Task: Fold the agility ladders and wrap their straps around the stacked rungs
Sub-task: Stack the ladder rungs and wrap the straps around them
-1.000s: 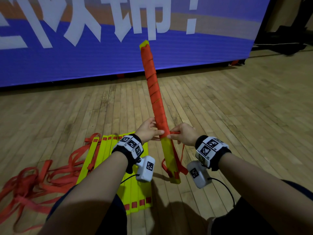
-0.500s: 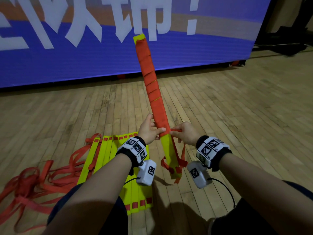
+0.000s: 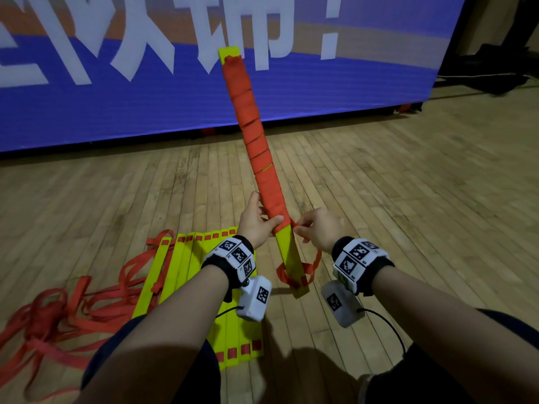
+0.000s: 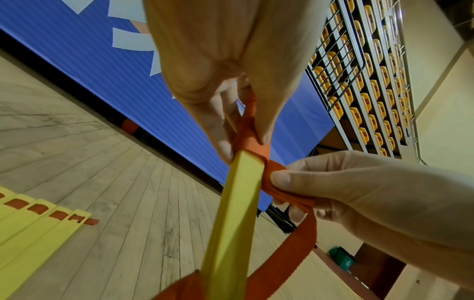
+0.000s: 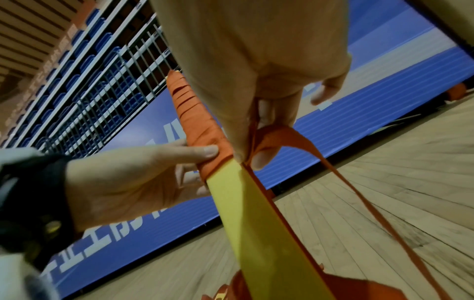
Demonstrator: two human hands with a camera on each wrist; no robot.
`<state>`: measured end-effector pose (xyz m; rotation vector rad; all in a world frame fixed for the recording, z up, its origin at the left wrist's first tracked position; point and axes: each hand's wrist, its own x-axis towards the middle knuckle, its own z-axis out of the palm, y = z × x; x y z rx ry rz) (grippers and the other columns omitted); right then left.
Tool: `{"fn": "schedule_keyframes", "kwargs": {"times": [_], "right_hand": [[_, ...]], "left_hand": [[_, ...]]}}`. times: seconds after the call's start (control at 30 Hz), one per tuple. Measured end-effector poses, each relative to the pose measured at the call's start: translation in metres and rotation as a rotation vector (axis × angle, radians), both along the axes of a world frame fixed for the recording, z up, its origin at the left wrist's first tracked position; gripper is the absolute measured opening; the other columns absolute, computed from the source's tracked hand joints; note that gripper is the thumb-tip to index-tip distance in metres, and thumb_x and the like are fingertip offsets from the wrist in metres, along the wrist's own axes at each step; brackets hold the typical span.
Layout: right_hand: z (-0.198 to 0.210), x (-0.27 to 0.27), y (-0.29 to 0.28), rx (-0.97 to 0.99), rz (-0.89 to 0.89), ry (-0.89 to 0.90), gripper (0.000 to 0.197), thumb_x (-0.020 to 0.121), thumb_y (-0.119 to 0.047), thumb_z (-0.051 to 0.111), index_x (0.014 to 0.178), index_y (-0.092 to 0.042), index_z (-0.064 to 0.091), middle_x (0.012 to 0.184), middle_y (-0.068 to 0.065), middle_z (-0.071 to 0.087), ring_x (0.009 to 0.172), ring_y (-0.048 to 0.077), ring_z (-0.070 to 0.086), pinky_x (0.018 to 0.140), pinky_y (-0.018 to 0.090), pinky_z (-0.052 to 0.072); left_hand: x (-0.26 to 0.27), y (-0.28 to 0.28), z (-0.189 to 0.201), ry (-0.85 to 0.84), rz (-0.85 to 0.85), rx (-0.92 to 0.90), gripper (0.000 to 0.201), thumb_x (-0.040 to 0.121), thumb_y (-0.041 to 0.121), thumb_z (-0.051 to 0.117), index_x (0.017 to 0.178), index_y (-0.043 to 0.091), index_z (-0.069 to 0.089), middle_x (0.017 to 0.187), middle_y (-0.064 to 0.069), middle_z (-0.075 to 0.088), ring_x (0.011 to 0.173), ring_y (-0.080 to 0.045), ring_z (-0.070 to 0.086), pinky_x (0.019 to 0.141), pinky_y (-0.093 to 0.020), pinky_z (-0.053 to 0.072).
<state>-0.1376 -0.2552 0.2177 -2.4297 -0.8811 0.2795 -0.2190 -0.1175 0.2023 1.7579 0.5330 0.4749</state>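
At frame centre, the left hand clamps the wrapped stack; the right hand pinches the strap beside it. If that pinch slackens, the coils would likely loosen and slide down the bare yellow end.

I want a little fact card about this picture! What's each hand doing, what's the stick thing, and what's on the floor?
Place: gym with a wooden floor and a blue banner
Held thing: stacked yellow rungs, mostly wrapped in orange strap, near end still bare
Left hand: grips the bundle at the edge of the wrapping
Right hand: pinches the loose orange strap beside the bundle
Strap left over: a loop hanging round the bundle's near end
On the floor: second agility ladder, rungs side by side, straps in a tangled heap
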Motion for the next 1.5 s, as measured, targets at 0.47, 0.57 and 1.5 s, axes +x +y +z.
{"fn": "schedule_keyframes", "kwargs": {"times": [0.47, 0.57, 1.5], "right_hand": [[-0.003, 0.0, 0.0, 0.007, 0.001, -0.041, 0.015, 0.091, -0.03, 0.059, 0.078, -0.027, 0.065, 0.066, -0.01, 0.065, 0.066, 0.001, 0.054, 0.093, 0.038, 0.032], [-0.005, 0.0, 0.0, -0.005, 0.004, -0.018, 0.017, 0.091, -0.033, 0.059, 0.075, -0.028, 0.064, 0.059, -0.013, 0.06, 0.064, -0.003, 0.051, 0.097, 0.042, 0.03], [-0.002, -0.004, 0.004, 0.102, 0.086, 0.134, 0.022, 0.081, -0.03, 0.072, 0.061, -0.024, 0.063, 0.064, -0.006, 0.062, 0.065, 0.011, 0.058, 0.084, 0.047, 0.051]], "left_hand": [[-0.005, -0.008, 0.011, 0.002, -0.229, -0.209, 0.042, 0.085, -0.005, 0.064, 0.103, 0.02, 0.035, 0.112, -0.014, 0.059, 0.081, -0.011, 0.065, 0.059, -0.023, 0.055], [-0.006, -0.007, 0.011, 0.017, -0.238, -0.201, 0.043, 0.085, -0.004, 0.065, 0.104, 0.019, 0.035, 0.104, -0.006, 0.058, 0.075, -0.009, 0.065, 0.061, -0.025, 0.056], [0.005, -0.005, 0.006, -0.012, -0.074, -0.166, 0.055, 0.076, -0.004, 0.074, 0.121, 0.009, 0.045, 0.104, 0.001, 0.054, 0.083, -0.018, 0.063, 0.06, -0.03, 0.057]]}}
